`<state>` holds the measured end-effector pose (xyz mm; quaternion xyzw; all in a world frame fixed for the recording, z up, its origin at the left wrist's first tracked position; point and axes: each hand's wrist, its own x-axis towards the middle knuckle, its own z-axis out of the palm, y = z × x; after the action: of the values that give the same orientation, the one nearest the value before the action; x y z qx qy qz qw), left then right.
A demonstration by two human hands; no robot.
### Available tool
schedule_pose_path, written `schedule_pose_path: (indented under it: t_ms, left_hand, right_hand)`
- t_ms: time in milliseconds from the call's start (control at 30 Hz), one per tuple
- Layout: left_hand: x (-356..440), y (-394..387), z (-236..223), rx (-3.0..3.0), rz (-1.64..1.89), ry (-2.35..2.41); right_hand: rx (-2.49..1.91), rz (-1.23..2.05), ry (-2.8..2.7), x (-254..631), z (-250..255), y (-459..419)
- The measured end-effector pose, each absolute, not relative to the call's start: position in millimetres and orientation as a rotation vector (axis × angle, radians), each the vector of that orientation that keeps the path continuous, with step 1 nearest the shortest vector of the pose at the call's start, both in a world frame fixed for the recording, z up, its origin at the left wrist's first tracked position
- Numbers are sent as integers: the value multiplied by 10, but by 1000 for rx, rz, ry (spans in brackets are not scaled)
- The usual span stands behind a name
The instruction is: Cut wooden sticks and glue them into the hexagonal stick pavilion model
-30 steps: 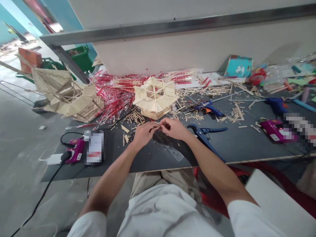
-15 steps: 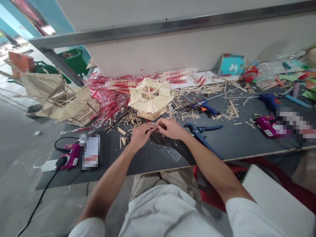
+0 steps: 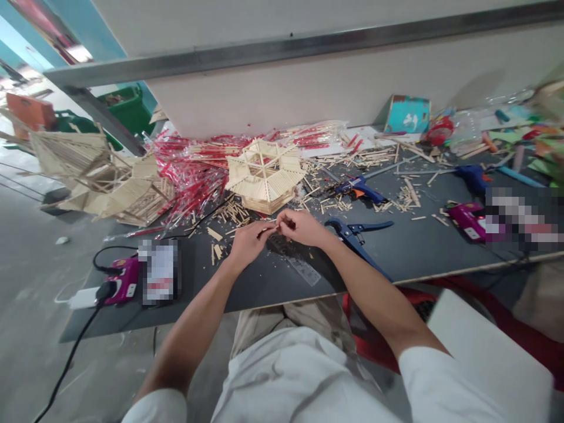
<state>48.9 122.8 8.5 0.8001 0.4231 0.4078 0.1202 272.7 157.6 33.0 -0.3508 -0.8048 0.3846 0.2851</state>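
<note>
My left hand [image 3: 247, 241] and my right hand [image 3: 302, 227] meet fingertip to fingertip over the dark tabletop [image 3: 273, 282], both pinched on a thin wooden stick [image 3: 269, 230] between them. A clear plastic ruler [image 3: 299, 265] lies on the table just under and in front of my hands. Right behind them stands a hexagonal roof model made of pale sticks [image 3: 264, 174], with cut stick pieces [image 3: 233, 212] scattered at its foot.
Blue cutting pliers [image 3: 356, 235] lie right of my right hand, a blue glue gun [image 3: 359, 189] behind them. Red-and-clear stick packets [image 3: 198, 170] pile at the back. A bigger stick structure [image 3: 101, 176] overhangs the table's left end. A purple device [image 3: 123, 281] with a cable sits front left.
My hands stay together on the stick, working it with small finger moves. The view has drifted slightly, shifting everything a little left.
</note>
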Motion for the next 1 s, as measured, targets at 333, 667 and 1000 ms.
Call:
schedule_pose_path:
  t_ms: [333, 667, 1000]
  left_hand:
    - [504, 1203, 133, 2311, 1218, 1244]
    - [524, 1198, 136, 2216, 1178, 1321]
    - [494, 1224, 112, 2110, 1143, 1351]
  right_hand:
    - [-1303, 608, -2073, 3375, 500, 1868]
    - [-2013, 172, -1458, 4449, 271, 2233]
    - [-2253, 248, -1446, 4508, 89, 2315]
